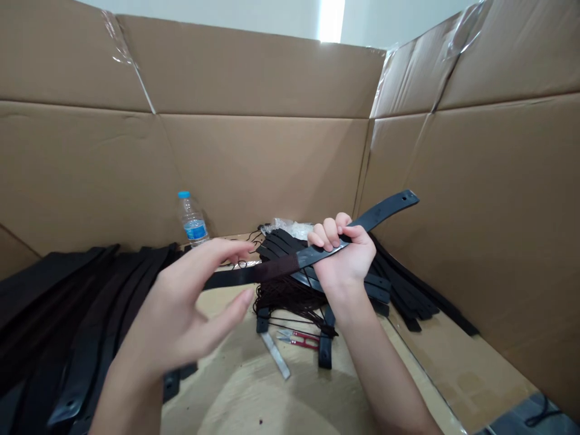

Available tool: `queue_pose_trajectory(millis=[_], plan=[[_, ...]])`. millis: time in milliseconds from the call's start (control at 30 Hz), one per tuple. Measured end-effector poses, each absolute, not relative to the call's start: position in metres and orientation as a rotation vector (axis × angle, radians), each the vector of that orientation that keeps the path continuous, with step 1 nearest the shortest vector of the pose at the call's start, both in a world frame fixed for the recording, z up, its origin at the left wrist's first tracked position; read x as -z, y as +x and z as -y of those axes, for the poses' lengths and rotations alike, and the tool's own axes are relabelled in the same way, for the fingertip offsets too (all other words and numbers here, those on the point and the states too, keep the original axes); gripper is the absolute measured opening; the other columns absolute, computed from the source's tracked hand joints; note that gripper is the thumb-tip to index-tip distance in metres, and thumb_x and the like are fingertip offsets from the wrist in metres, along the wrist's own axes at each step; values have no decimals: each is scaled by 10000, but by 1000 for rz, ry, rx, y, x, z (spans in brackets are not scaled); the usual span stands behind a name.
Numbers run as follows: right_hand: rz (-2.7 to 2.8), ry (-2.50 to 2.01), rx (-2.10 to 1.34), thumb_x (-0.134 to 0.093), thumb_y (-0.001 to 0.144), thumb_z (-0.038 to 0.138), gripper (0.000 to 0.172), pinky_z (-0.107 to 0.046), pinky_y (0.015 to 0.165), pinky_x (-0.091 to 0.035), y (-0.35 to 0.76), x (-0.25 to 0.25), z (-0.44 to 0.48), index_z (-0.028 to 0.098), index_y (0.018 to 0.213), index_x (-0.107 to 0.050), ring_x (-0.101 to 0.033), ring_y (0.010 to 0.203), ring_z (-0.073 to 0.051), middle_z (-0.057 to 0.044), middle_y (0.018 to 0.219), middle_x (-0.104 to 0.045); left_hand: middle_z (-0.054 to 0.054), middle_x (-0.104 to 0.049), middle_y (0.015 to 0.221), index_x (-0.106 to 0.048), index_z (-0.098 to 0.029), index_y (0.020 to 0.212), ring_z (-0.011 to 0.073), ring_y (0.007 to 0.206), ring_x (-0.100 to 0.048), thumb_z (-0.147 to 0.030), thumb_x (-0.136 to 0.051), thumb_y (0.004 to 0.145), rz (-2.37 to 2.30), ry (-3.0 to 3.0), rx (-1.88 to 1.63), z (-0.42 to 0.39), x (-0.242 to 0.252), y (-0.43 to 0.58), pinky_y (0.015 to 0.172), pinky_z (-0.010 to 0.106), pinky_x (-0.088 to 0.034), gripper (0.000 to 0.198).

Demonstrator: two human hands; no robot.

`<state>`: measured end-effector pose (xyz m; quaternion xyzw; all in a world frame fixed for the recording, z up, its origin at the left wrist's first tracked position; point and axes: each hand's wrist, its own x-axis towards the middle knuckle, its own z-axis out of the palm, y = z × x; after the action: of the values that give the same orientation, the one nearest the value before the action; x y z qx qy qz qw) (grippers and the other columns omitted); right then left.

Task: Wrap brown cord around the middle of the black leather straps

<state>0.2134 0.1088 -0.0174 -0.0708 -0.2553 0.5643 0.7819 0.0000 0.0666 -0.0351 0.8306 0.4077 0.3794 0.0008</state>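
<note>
Where visible, seemingly one strap, two hands.

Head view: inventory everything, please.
held strip: 1, black and brown, right hand
other strips: many, black, left, centre, right
cord: uncountable tangle, dark brown, centre
thread snips: 1, red, below cord
flat bar: 1, whitish, beside snips
plastic bottle: 1, clear, back left
plastic wrap: uncountable, clear, back
cardboard walls: several, brown, around
tabletop: 1, tan, beneath
cable: uncountable, black, lower right
room wall: 1, pale, top
left hand: 1, open, near held strip
right hand: 1, gripping strip
</note>
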Motion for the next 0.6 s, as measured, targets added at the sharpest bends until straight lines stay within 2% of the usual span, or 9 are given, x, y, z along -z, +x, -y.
queue_pose_trajectory(millis=[100,200,400,600], plan=[[528,-127,-1231,-438,558,174,277,-186,436,-237,215,15,-107,183,590,-163,-127,425,-82,65,450,-124,77,-663,1275,-596,-241,1289,278,1141,-630,-498,-583,852,-1191,2613,-932,-99,24,5,992,441,-515,507],[549,-115,-1223,-436,555,170,270,-183,436,-236,216,15,-107,182,586,-169,-126,421,-81,66,443,-128,62,-687,1249,-629,-235,1253,243,1118,-655,-450,-555,888,-1038,2570,-713,-116,27,3,968,403,-531,430],[519,-109,-1249,-435,578,203,204,-188,427,-257,214,17,-109,189,524,-239,-168,402,-78,63,409,-178,64,-767,1029,-717,-199,1077,232,914,-720,-402,-663,827,-1005,2570,-812,-122,29,-4,863,359,-560,326],[354,-286,-1168,-438,714,246,216,-219,499,-404,211,16,-113,200,508,-392,-333,403,-81,54,419,-328,39,-760,911,-678,-200,927,226,827,-706,-289,-679,813,-1205,2694,-811,-122,30,3,712,321,-514,145]])
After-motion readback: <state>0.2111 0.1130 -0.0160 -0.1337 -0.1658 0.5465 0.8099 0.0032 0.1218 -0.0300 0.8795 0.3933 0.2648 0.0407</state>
